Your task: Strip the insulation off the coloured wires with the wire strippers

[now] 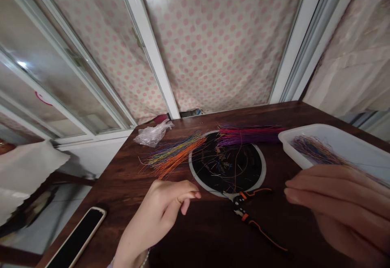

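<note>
My left hand [166,209] hovers over the table in front of the round black mat, its thumb and fingertips pinched together. Whatever is in that pinch is too thin to make out. On the right, my right hand [341,207] is raised near the white plastic tray, fingers pressed together and slightly blurred; I cannot see anything between them. Between the two hands lie wire cutters [240,209] with black and orange handles spread apart. Their jaws touch the rim of the round black mat [202,168], which carries small wire scraps.
Orange, yellow and blue wires [176,154] lie left of the mat, red and purple wires [250,135] behind it. A white tray [323,131] holds tangled wires [317,148]. A clear plastic bag [153,133] and a phone [77,237] rest on the dark table [122,186].
</note>
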`<state>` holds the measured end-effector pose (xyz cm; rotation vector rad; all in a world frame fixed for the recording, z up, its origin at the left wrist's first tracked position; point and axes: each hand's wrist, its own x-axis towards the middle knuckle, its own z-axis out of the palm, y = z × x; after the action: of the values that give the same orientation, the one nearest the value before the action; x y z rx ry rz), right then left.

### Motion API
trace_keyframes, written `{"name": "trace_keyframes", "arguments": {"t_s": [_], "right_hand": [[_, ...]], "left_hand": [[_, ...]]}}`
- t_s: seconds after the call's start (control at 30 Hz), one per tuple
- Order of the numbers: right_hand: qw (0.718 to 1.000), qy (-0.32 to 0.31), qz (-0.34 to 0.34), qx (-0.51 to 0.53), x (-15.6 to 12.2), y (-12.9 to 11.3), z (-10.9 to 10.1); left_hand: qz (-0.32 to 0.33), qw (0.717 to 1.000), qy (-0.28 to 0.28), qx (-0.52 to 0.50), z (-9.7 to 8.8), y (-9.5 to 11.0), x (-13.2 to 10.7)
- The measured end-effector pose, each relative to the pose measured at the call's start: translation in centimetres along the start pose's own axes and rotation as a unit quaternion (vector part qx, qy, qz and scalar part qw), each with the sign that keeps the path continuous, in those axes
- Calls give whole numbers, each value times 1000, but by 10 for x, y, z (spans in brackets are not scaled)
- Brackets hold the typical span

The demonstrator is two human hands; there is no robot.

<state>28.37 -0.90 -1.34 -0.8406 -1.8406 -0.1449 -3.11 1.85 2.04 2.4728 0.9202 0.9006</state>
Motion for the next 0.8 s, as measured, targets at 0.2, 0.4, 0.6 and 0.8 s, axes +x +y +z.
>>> {"name": "trace_keyframes", "arguments": {"t_s": [0.2,0.4,0.6,0.8], "right_hand": [[999,12,-32,6,33,-10,5],[997,12,50,62,38,-15,8],[888,-25,308,340,33,-10,28],[843,-7,344,413,34,-6,46]], "left_hand": [[11,1000,14,-2,0,1,1],[-22,999,36,-27,3,2,3],[-78,988,99,-88,18,7,10],[-100,986,74,-112,27,8,12]]}}
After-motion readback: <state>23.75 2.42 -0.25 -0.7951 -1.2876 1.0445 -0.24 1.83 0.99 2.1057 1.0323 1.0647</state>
